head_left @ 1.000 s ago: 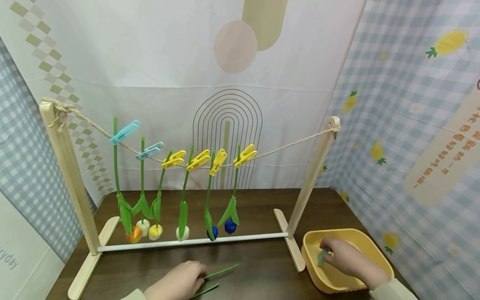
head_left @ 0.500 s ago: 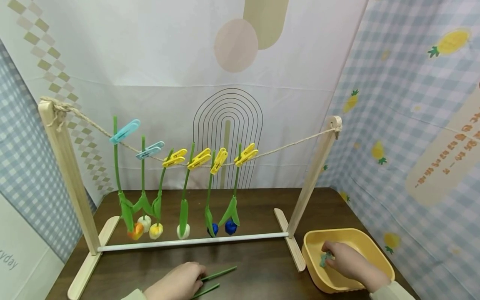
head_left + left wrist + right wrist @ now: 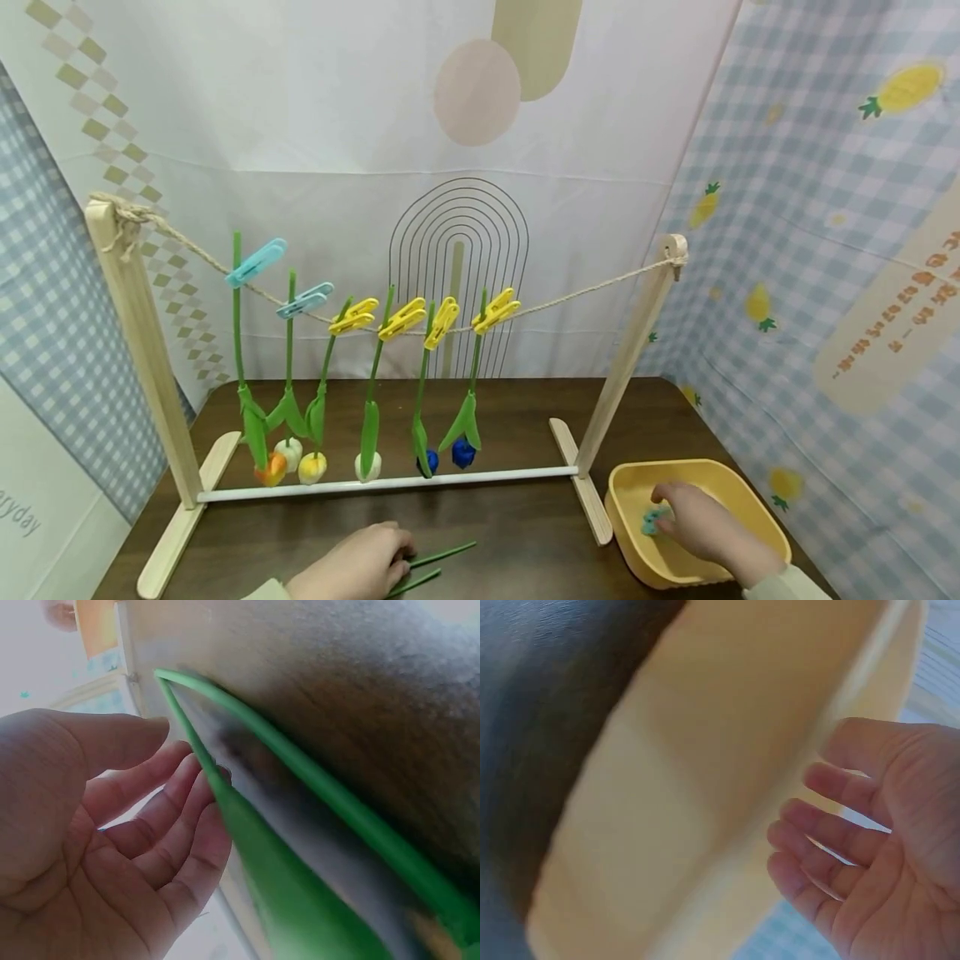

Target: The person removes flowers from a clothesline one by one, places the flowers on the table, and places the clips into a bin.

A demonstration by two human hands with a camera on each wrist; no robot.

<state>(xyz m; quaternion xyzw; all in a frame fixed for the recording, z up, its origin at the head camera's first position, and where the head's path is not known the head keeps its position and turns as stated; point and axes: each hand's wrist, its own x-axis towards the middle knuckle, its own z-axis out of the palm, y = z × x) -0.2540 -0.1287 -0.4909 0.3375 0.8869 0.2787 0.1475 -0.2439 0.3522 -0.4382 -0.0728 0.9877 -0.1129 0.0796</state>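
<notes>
We rest our left hand (image 3: 356,560) at two green stems (image 3: 444,554) on the dark table (image 3: 510,517), with our right hand (image 3: 699,518) in the yellow basket (image 3: 723,477) by a pale-blue clothespin (image 3: 651,522). Before us, six tulips (image 3: 463,452) hang bloom-down, clipped along a rope (image 3: 588,292).

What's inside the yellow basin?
Inside the yellow basin, at least one teal clip shows by the right hand; whatever lies beneath that hand is covered and cannot be seen.

in the head view we get soft, even light, the tabletop (image 3: 525,521) dark yet legible to its far edge, the two posts (image 3: 150,358) splaying outward by its left and right edges. our left wrist view is hazy, its background burnt white, the green leaf (image 3: 289,889) smeared; our right wrist view shows the yellow basket (image 3: 667,772) blurred, the right hand (image 3: 892,847) crisper.
</notes>
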